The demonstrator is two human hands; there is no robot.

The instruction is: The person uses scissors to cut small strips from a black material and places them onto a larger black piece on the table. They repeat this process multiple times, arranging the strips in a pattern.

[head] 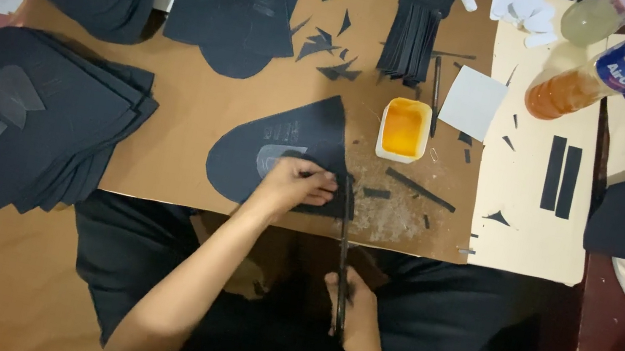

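Brown cardboard-covered table (pixel 191 137), matte and scuffed, pale crumbs near the front edge; a cream sheet (pixel 529 188) covers its right part. Stacks of flat black rounded-wedge pieces (pixel 40 119) left and top, black offcuts (pixel 326 49) scattered, small white tub (pixel 404 129) of orange glue, two plastic bottles (pixel 606 64) top right. Left hand (pixel 295 184) flat on one black fabric piece (pixel 282 153) at the front edge, fingers extended, pressing it down. Right hand (pixel 353 311) below the table edge, fingers curled shut around a long dark tool (pixel 344 250), probably scissors, its tip at the piece's right edge.
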